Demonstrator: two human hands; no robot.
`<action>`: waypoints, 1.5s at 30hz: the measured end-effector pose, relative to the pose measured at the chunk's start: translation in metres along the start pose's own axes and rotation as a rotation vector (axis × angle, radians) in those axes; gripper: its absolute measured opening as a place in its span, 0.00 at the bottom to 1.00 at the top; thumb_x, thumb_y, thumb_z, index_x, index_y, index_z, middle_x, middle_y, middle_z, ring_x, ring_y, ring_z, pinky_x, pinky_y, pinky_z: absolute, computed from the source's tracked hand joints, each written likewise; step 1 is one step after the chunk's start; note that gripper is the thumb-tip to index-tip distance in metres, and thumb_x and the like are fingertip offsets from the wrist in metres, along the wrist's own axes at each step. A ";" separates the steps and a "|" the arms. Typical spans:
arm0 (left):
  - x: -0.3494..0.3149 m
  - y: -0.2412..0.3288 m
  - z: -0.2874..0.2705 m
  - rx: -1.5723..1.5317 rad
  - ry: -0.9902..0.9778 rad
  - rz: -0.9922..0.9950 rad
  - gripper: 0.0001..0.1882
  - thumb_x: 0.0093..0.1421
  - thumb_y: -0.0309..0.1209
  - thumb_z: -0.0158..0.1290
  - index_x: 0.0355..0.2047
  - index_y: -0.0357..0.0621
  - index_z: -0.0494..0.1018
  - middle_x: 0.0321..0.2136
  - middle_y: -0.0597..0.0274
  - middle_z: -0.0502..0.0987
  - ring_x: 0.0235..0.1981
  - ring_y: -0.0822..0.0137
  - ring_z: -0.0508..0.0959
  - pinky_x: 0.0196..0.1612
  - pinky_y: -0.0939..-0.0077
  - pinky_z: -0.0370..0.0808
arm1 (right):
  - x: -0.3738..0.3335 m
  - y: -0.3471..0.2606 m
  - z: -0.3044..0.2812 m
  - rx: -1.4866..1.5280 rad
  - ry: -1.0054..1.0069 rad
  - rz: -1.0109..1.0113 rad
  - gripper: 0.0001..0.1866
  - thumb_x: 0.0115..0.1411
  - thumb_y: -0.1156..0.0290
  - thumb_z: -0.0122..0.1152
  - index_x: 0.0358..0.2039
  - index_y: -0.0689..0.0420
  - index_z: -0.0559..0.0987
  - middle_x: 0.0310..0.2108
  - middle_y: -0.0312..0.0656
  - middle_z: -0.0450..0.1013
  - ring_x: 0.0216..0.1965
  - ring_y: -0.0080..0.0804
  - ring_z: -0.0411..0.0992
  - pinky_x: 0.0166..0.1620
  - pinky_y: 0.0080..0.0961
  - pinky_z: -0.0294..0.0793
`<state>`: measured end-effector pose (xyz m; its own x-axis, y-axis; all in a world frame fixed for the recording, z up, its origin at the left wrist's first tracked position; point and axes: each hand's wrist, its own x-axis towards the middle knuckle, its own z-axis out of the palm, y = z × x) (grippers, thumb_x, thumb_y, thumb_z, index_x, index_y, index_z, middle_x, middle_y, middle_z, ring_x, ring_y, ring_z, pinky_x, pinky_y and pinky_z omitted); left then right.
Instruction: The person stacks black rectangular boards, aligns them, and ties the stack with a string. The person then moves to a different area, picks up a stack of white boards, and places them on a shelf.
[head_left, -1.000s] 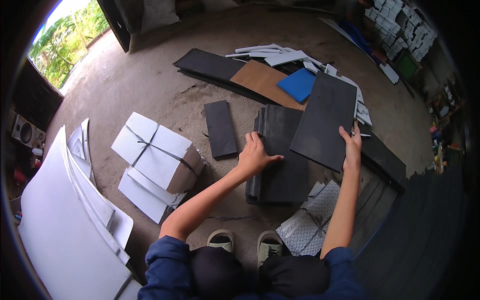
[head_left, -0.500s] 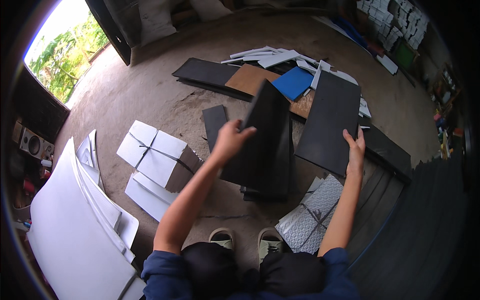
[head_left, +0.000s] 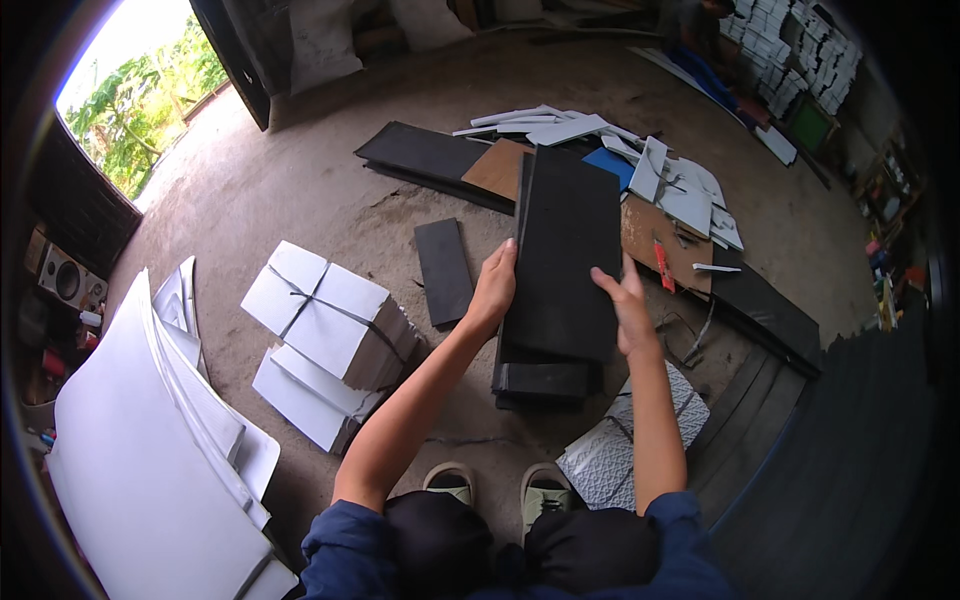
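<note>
Between my two hands I have rectangular black boards, one laid over another with their left edges slightly offset. My left hand grips the left edge, and my right hand grips the right edge with its thumb toward the top face. Below them stands a stack of black boards, partly hidden by the held ones. A smaller black strip lies on the floor left of the stack. To the right, a red cutter knife rests on a brown board.
White bundled sheets tied with dark cord sit at left, beside large white sheets. A patterned tied bundle lies near my right foot. White offcuts and long black boards spread beyond. A person is at far right.
The two black boards, held apart before, are now brought together over the stack. My right hand moved left and my left hand moved slightly right, uncovering the red cutter knife.
</note>
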<state>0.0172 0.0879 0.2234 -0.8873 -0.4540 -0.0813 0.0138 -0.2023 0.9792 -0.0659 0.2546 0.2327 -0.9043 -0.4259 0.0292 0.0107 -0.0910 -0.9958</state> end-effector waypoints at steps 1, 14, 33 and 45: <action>0.001 0.002 -0.001 0.120 -0.025 -0.045 0.24 0.62 0.44 0.35 0.47 0.34 0.63 0.40 0.55 0.69 0.37 0.66 0.72 0.42 0.75 0.68 | 0.005 0.003 -0.015 0.001 -0.040 0.028 0.39 0.48 0.66 0.59 0.57 0.65 0.52 0.57 0.50 0.50 0.59 0.37 0.47 0.59 0.28 0.43; -0.047 -0.039 0.030 1.171 0.158 0.156 0.54 0.34 0.47 0.65 0.51 0.22 0.49 0.40 0.39 0.59 0.42 0.46 0.65 0.43 0.65 0.68 | -0.003 -0.018 -0.079 -0.135 0.302 -0.071 0.31 0.50 0.73 0.57 0.53 0.65 0.58 0.49 0.48 0.62 0.49 0.35 0.63 0.51 0.26 0.61; 0.066 -0.047 -0.121 1.022 0.755 0.116 0.21 0.56 0.28 0.44 0.52 0.44 0.61 0.31 0.43 0.73 0.33 0.47 0.74 0.36 0.57 0.70 | -0.002 0.015 -0.007 -0.022 -0.064 0.011 0.33 0.49 0.75 0.55 0.55 0.65 0.56 0.54 0.46 0.57 0.55 0.33 0.57 0.55 0.24 0.54; 0.105 -0.142 -0.133 1.112 0.754 -0.136 0.27 0.55 0.31 0.46 0.56 0.49 0.55 0.52 0.54 0.56 0.53 0.53 0.53 0.48 0.52 0.54 | 0.004 0.045 -0.001 -0.155 -0.108 0.131 0.34 0.48 0.75 0.54 0.56 0.66 0.55 0.55 0.50 0.56 0.57 0.36 0.54 0.57 0.26 0.52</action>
<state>-0.0164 -0.0459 0.0513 -0.3795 -0.9216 0.0816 -0.7498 0.3580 0.5564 -0.0699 0.2496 0.1875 -0.8482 -0.5200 -0.1006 0.0520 0.1073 -0.9929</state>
